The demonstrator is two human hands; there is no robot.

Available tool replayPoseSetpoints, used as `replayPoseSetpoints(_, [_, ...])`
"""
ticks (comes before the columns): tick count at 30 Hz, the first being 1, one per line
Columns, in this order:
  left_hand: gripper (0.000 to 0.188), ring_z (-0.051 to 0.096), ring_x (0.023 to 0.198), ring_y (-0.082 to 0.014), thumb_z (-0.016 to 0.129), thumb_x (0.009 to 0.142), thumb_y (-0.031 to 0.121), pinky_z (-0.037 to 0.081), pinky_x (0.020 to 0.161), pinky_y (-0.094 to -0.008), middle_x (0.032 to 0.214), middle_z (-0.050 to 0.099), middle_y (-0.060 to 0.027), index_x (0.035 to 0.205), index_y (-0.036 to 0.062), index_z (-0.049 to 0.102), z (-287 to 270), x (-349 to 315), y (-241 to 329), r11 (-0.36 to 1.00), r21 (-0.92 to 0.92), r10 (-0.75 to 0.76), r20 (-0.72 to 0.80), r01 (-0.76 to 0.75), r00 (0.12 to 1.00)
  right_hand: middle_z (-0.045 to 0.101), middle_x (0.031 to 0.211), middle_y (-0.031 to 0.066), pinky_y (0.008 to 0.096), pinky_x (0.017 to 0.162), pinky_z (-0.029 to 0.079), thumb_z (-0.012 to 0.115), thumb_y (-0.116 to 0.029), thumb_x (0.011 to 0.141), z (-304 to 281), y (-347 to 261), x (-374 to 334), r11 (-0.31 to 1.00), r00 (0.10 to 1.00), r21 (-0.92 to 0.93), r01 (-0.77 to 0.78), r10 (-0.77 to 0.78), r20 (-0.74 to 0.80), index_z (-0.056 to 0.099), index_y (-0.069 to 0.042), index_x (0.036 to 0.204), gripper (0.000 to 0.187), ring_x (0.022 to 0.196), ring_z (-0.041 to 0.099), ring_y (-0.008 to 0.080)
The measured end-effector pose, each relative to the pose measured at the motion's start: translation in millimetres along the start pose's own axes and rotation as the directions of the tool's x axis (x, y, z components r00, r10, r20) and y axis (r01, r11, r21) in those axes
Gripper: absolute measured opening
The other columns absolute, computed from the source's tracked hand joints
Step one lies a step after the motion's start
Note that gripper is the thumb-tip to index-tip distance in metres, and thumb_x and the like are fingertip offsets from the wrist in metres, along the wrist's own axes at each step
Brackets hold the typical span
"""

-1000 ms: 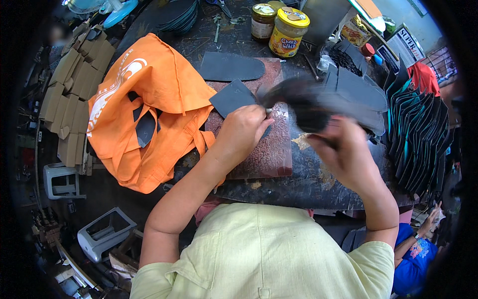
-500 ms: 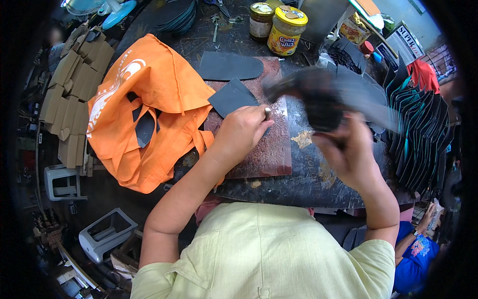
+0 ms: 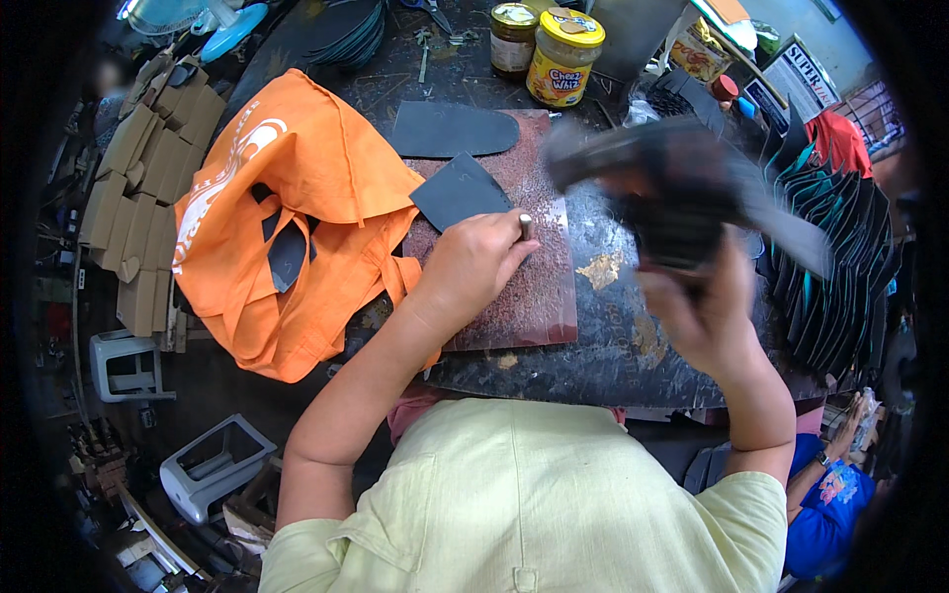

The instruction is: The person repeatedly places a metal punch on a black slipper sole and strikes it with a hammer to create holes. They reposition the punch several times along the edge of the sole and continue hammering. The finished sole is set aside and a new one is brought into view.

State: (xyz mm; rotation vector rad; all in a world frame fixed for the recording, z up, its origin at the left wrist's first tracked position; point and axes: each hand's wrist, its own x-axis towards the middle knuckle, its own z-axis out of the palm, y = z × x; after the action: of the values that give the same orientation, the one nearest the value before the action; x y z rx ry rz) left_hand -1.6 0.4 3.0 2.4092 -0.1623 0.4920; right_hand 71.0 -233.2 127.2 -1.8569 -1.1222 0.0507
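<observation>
My left hand (image 3: 473,259) is closed round a short metal rod, seemingly a hole punch (image 3: 525,227), whose round end shows above the fist. Under that hand lies a black flat sheet piece (image 3: 461,192), its lower edge covered by the fingers. Both rest over a reddish-brown, heavily pitted board (image 3: 539,296). A second black piece (image 3: 457,129) with a rounded end lies just beyond. To the right, my right hand (image 3: 704,311) grips a dark hammer (image 3: 667,193), held up and smeared by motion. Its head is apart from the rod.
An orange cloth bag (image 3: 326,178) lies left of the board. Two jars (image 3: 563,64) stand at the back, near scissors (image 3: 430,14). Stacked black pieces (image 3: 825,267) line the right side. Cartons (image 3: 158,178) and grey stools (image 3: 213,465) are at the left. A person in blue (image 3: 835,504) sits lower right.
The hammer and my right hand have shifted slightly to the right. My left hand stays on the rod, almost unmoved; the whole view has drifted a little.
</observation>
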Motion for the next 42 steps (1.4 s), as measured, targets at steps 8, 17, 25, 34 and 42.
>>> replayPoseSetpoints(8, [0.017, 0.069, 0.08, -0.0408, 0.075, 0.093, 0.016, 0.054, 0.071, -0.0459, 0.087, 0.07, -0.0194, 0.098, 0.0011, 0.068, -4.0, -3.6, 3.6, 0.993, -0.054, -0.103, -0.007, 0.103, 0.995, 0.072, 0.1, 0.0173, 0.0382, 0.075, 0.055, 0.078, -0.001, 0.09, -27.1, -6.1, 7.3, 0.941, 0.96, -0.332, 0.063, 0.033, 0.277, 0.052, 0.001, 0.131, 0.048, 0.085, 0.071, 0.0331])
replayPoseSetpoints(17, [0.02, 0.068, 0.08, -0.0398, 0.073, 0.097, 0.019, 0.054, 0.071, -0.0482, 0.082, 0.067, -0.0188, 0.093, 0.0006, 0.066, -5.5, -6.2, 4.0, 0.993, 0.068, 0.101, -0.044, -0.098, 0.994, 0.071, 0.099, 0.0223, 0.045, 0.075, 0.056, 0.078, -0.005, 0.09, -3.3, 1.3, 1.4, 0.944, 0.952, -0.331, 0.011, 0.092, 0.293, 0.055, -0.002, 0.128, 0.044, 0.088, 0.07, 0.0443])
replayPoseSetpoints(25, [0.025, 0.068, 0.077, -0.039, 0.07, 0.1, 0.025, 0.052, 0.069, -0.0466, 0.084, 0.068, -0.0186, 0.094, 0.0008, 0.067, -14.5, -6.8, 4.6, 0.996, -0.049, -0.071, 0.013, 0.071, 0.997, 0.07, 0.096, 0.0188, 0.0409, 0.074, 0.055, 0.086, -0.009, 0.085, -22.4, -18.7, 1.9, 0.975, 0.999, -0.22, 0.034, -0.029, 0.025, 0.064, 0.001, 0.107, 0.033, 0.085, 0.069, 0.0431])
replayPoseSetpoints(34, [0.024, 0.068, 0.08, -0.039, 0.074, 0.096, 0.023, 0.053, 0.071, -0.0486, 0.083, 0.068, -0.0186, 0.09, 0.0011, 0.066, -9.7, -11.3, 6.1, 0.993, 0.088, 0.08, -0.041, -0.077, 0.996, 0.071, 0.098, 0.0212, 0.046, 0.076, 0.056, 0.078, -0.007, 0.09, -3.7, -4.0, 1.2, 0.95, 0.941, -0.311, -0.02, 0.123, 0.316, 0.056, -0.002, 0.126, 0.043, 0.087, 0.069, 0.0456])
replayPoseSetpoints(42, [0.024, 0.068, 0.076, -0.0387, 0.073, 0.098, 0.024, 0.053, 0.07, -0.0471, 0.082, 0.068, -0.018, 0.093, 0.0014, 0.067, -19.5, -11.2, 5.0, 0.994, -0.06, -0.085, 0.022, 0.086, 0.996, 0.071, 0.099, 0.0203, 0.0438, 0.072, 0.055, 0.085, -0.012, 0.085, -27.9, -23.3, 4.3, 0.934, 0.985, -0.322, 0.157, -0.125, 0.117, 0.062, 0.0, 0.115, 0.04, 0.087, 0.07, 0.0441])
